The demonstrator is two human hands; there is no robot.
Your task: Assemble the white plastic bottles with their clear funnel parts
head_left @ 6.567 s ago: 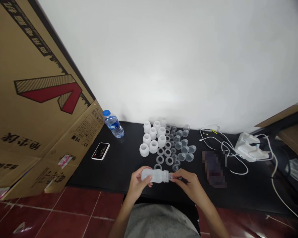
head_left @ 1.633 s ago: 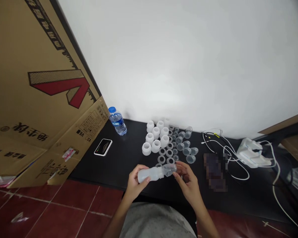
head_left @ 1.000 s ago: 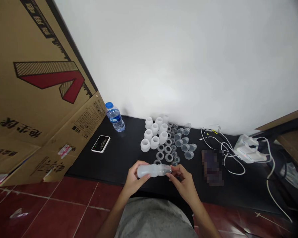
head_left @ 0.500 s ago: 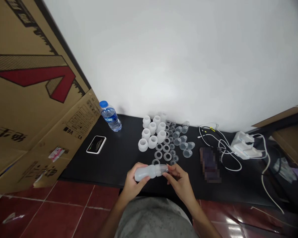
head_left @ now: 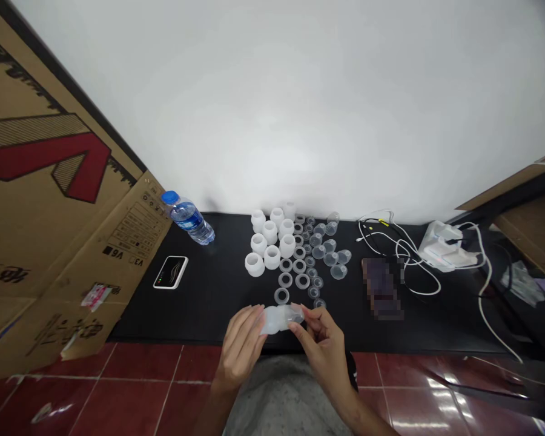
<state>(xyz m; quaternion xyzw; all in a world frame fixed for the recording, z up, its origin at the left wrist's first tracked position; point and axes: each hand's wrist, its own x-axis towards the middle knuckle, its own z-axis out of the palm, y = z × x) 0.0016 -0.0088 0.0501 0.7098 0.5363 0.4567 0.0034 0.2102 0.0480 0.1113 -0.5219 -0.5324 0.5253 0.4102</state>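
I hold a small translucent white bottle (head_left: 279, 318) on its side above the near edge of the black mat (head_left: 209, 290). My left hand (head_left: 243, 348) wraps its body. My right hand (head_left: 320, 345) pinches at its neck end, where a clear cap sits. Just beyond lie several white bottle bodies (head_left: 267, 245), flat white rings (head_left: 293, 272) and clear dome caps (head_left: 329, 254) in rows.
A big cardboard box (head_left: 49, 200) leans at the left. A water bottle (head_left: 186, 218) and a phone (head_left: 171, 272) lie on the mat's left part. A blurred dark object (head_left: 384, 284), white cables (head_left: 399, 254) and a white charger (head_left: 445, 254) lie at the right. Red floor tiles lie in front.
The view has swung right and down. My hands and the bottle have come slightly nearer to me, with the right fingers still at its neck end.
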